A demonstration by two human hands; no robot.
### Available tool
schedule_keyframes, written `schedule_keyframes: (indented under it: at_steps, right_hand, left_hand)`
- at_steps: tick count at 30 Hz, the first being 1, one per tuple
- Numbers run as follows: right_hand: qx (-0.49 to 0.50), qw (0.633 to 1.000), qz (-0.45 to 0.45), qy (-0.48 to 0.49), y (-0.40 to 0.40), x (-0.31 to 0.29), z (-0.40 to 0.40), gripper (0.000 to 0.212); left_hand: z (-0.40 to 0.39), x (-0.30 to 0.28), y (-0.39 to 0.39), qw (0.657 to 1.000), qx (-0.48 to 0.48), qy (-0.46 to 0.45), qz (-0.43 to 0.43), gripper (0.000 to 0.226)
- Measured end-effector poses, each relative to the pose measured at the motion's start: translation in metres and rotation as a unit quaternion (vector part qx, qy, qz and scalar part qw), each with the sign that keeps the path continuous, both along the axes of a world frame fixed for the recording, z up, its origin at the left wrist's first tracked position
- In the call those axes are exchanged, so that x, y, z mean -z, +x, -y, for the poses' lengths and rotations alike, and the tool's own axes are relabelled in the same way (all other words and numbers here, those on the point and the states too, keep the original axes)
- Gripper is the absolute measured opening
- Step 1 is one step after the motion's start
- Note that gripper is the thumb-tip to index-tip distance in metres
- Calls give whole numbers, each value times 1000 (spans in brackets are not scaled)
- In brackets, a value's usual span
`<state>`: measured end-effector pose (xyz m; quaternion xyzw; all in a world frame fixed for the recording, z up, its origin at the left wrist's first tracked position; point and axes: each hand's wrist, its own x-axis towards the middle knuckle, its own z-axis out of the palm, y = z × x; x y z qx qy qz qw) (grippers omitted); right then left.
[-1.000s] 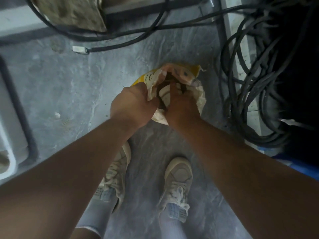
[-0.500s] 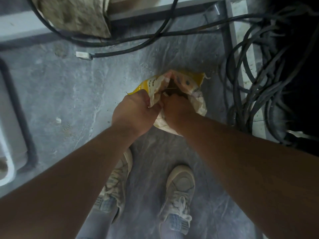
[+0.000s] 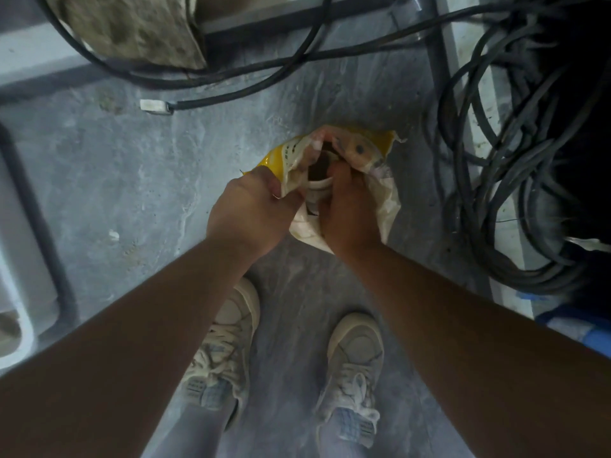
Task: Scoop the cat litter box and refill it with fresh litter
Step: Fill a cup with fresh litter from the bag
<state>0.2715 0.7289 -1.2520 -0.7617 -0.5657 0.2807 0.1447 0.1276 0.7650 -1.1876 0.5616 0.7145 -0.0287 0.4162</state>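
The left hand (image 3: 251,209) pinches the left lip of a crumpled yellow-and-white plastic litter bag (image 3: 373,153), thumb and fingers clamped on the film and drawing it aside. The right hand (image 3: 347,213) reaches into the mouth of that bag, fingers curled round a pale object inside; whether this is a scoop, a cup or an inner fold cannot be told, as the opening is dark. The bag stands on the grey concrete floor (image 3: 132,180), just beyond the person's two off-white laced trainers (image 3: 353,368). To the right, a tangle of thick black cables (image 3: 496,200) lies close beside the bag; more cable runs across the far floor, ending in a small white connector (image 3: 155,106). At the left edge sits a pale plastic rim (image 3: 20,328), possibly the litter box, though too little shows to be sure.

The judged step is opening the bag to draw fresh litter. The thin film could tear under the two-handed pull, or the slack bag could tip toward the cables and spill granules among them. A foot could also catch a cable.
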Motion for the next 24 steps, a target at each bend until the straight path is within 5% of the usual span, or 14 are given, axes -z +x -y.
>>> schedule_keyframes:
  at_steps: [5,24]
  right_hand:
    - [56,997,-14,47,2,1,21,14]
    - [99,991,-38,80,14,-88,107,14]
  left_hand:
    - [-1,-1,-1,1000,-13,-4,12,37]
    - [36,-25,3,997,-58,-51,18,49]
